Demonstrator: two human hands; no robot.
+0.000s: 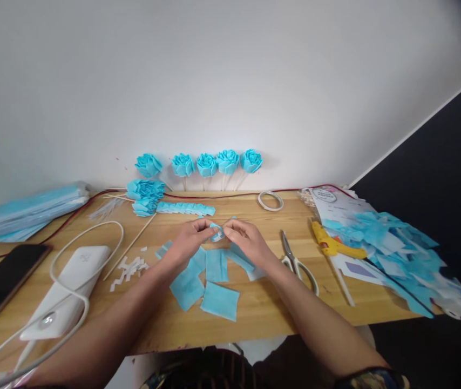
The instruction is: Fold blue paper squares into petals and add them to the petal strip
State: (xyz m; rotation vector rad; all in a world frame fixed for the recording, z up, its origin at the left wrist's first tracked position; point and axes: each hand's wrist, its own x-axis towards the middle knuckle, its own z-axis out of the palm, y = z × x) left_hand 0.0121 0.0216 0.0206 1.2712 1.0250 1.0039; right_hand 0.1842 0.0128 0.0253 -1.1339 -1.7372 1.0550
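Observation:
Between my fingertips, over the middle of the table, is a small blue paper piece [216, 233] with a whitish patch on it. My left hand [193, 237] pinches its left side, and my right hand [245, 237] pinches its right side. Fingers cover much of the piece, so its full shape is hidden. Below the hands lie several loose blue paper squares [219, 301], some partly under my wrists. A row of folded blue petals [185, 208] rests just behind my left hand. Scissors [295, 262] with pale handles lie to the right of my right forearm.
Several blue paper flowers [227, 161] on sticks lean against the wall. A tape roll [270, 201], a yellow glue gun [331, 240] and a blue paper heap [396, 243] are rightward. White scraps [129, 269], a thin stick [129, 247], a white power bank [68, 292] and a phone [4, 281] lie left.

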